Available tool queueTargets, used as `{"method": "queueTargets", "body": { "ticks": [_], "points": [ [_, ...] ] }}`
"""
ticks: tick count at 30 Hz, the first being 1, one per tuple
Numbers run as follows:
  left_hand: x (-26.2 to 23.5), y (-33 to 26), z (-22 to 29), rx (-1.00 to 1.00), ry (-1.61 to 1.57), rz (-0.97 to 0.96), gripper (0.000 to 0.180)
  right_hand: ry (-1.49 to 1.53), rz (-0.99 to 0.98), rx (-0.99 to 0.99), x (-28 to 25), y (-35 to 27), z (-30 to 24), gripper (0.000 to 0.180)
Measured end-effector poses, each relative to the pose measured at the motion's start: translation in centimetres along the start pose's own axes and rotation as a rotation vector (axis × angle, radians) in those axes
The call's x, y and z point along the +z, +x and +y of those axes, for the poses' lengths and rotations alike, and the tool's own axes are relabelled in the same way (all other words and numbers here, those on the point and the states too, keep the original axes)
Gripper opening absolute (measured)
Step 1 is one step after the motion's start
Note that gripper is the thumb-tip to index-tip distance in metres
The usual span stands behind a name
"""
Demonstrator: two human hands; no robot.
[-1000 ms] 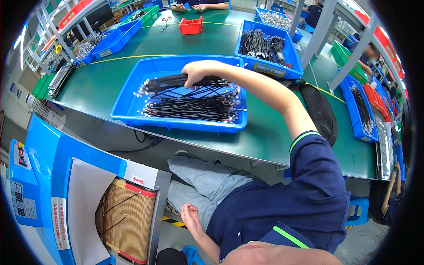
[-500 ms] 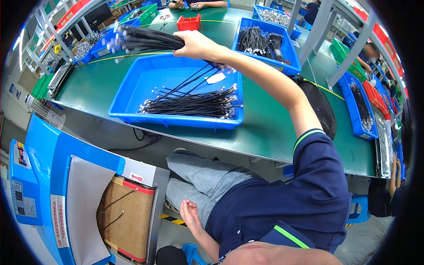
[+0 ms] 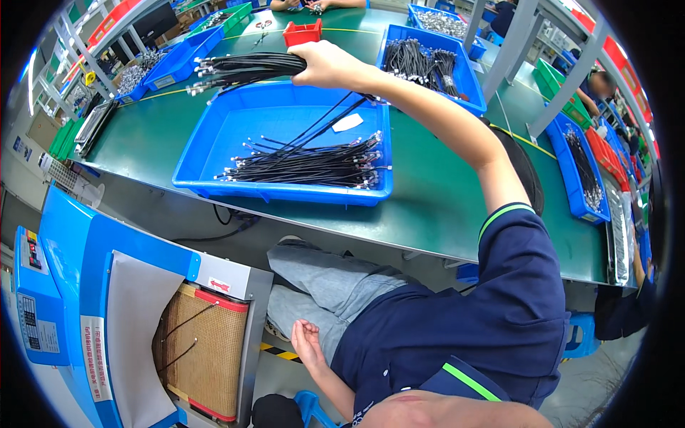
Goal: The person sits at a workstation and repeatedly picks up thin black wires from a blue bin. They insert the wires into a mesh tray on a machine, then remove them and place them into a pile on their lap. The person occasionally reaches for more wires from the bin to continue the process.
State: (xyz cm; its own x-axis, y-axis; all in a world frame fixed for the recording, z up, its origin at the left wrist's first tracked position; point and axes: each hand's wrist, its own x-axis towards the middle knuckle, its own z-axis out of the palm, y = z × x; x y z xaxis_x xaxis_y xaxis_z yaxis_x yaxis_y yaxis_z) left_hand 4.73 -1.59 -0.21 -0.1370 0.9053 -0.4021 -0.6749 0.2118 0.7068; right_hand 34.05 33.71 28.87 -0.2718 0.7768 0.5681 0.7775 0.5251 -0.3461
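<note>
My right hand is closed round a bundle of black cables, raised above the far rim of a blue tray. Their silvery connector ends stick out to the left. Inside the tray, a pile of similar cables lies along the near right side. A few cables slant up from it toward the far right rim, below my wrist; whether they join the held bundle is hidden. A white paper slip lies beside them. My left hand rests low by my leg, palm up, fingers loosely bent, with nothing visible in it.
A blue machine with a brown mesh conveyor belt stands at left, two cables on the belt. On the green table are another blue cable tray and a red bin. Metal posts rise at right. Another person's hands show beyond.
My right hand has shifted slightly right and up with the cable bundle. The bundle's free ends, blurred and spread before, now hang lower and closer together. My left hand stays put.
</note>
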Motion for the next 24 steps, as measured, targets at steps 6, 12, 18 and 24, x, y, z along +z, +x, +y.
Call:
{"method": "queueTargets", "body": {
  "ticks": [6, 12, 18, 24],
  "points": [
    [-0.1, 0.1, -0.3, -0.014, -0.005, -0.012, 0.022, 0.595, 0.189, 0.251, -2.4, -0.6, 0.6, 0.021],
    [0.3, 0.6, -0.2, -0.007, 0.001, 0.003, 0.021, -0.123, -0.671, 0.292, -3.1, -2.2, -0.2, 0.032],
    [0.9, 0.1, -0.1, -0.022, 0.013, -0.010, 0.021, -0.337, -0.993, 0.178, 1.1, -7.0, -1.2, 0.046],
    [0.4, 0.5, -0.5, 0.000, 0.004, -0.039, 0.021, -0.510, -0.872, 0.199, 1.8, -8.3, -0.6, 0.035]
  ]
}}
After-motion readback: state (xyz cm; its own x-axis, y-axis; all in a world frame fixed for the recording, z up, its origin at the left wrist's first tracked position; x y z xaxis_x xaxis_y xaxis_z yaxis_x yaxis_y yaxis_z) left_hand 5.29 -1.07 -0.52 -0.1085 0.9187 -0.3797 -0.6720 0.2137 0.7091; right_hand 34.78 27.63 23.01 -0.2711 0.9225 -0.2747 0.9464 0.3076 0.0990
